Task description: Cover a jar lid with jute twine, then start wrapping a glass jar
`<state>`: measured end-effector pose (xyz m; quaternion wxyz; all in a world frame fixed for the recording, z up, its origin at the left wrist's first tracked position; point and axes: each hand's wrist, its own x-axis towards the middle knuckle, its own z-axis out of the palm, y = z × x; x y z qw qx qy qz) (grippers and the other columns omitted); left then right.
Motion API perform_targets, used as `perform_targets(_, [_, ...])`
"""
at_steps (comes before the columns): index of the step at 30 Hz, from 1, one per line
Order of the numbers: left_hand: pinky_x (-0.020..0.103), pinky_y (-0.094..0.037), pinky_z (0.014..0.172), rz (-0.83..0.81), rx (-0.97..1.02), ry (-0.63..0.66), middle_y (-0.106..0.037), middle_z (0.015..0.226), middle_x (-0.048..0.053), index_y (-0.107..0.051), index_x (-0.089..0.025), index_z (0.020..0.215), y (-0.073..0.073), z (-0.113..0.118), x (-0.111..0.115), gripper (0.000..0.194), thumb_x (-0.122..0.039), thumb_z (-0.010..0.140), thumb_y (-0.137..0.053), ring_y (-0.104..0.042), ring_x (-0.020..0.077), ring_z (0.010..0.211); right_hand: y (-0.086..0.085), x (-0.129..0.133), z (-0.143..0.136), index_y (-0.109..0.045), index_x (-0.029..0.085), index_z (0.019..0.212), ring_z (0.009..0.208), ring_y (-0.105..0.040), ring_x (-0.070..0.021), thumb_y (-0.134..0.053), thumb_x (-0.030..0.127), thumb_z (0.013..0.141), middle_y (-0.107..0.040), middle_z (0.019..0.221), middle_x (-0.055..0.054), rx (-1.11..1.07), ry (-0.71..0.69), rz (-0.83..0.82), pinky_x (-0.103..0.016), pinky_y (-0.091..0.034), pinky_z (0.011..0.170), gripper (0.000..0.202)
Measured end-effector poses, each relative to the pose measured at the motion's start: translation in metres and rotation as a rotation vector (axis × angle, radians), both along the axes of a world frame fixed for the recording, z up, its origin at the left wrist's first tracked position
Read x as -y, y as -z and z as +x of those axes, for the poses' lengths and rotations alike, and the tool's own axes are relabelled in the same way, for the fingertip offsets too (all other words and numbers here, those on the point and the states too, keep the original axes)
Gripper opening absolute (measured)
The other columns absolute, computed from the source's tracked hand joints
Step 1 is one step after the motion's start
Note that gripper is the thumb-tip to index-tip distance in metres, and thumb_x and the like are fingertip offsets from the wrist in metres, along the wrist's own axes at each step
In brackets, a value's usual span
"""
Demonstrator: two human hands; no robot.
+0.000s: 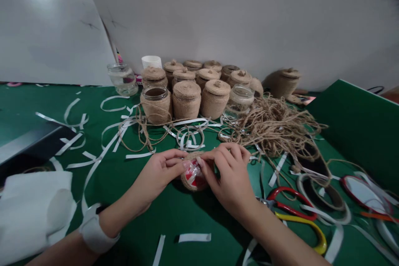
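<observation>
A round jar lid with jute twine around its rim is between my two hands, just above the green table. Its red inner face, with something clear and shiny on it, points up at me. My left hand grips the lid's left edge between thumb and fingers. On the opposite side, my right hand pinches the upper right rim, and its curled fingers cover part of the lid. Twine-covered jars stand in rows beyond my hands, several topped with twine-covered lids.
A loose heap of jute twine lies at the right. Scissors with red handles and a yellow-handled tool are near my right forearm. Bare glass jars, tape rolls, white paper and white strips surround the work area.
</observation>
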<state>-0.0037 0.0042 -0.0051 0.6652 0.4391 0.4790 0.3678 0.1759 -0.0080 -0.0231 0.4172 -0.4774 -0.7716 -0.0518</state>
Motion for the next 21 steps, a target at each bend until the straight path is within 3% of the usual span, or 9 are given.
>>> perform_targets(8, [0.026,-0.054,0.066,0.003,-0.015,-0.091,-0.074,0.074,0.003,-0.069,-0.015,0.093,-0.0031,0.0008,-0.001,0.029,-0.036,0.074,-0.076,-0.068,0.0162,0.069,0.0,-0.0016,0.0014,-0.063,0.022,0.09,0.093,-0.052,-0.0205,-0.058,0.026,0.091,-0.068,0.086,-0.002,0.029,0.044,-0.051,-0.038,-0.031,0.086,0.007])
perform_targets(17, [0.024,-0.054,0.072,-0.008,0.036,-0.04,-0.076,0.081,0.005,-0.059,-0.017,0.096,0.0001,0.0008,0.0011,0.026,-0.035,0.081,-0.07,-0.07,0.0147,0.073,-0.0008,0.0003,0.0004,-0.06,0.022,0.085,0.087,-0.053,-0.0179,-0.058,0.022,0.091,-0.067,0.08,0.001,-0.047,-0.008,-0.028,-0.037,-0.03,0.085,0.006])
perform_targets(21, [0.027,-0.054,0.078,-0.014,0.071,-0.029,-0.076,0.088,0.006,-0.06,-0.017,0.106,-0.0022,0.001,0.0014,0.034,-0.033,0.079,-0.073,-0.07,0.0162,0.08,-0.0014,0.0003,-0.0001,-0.06,0.022,0.085,0.086,-0.053,-0.0177,-0.057,0.022,0.092,-0.067,0.08,0.0,-0.041,-0.005,-0.027,-0.036,-0.031,0.085,0.008])
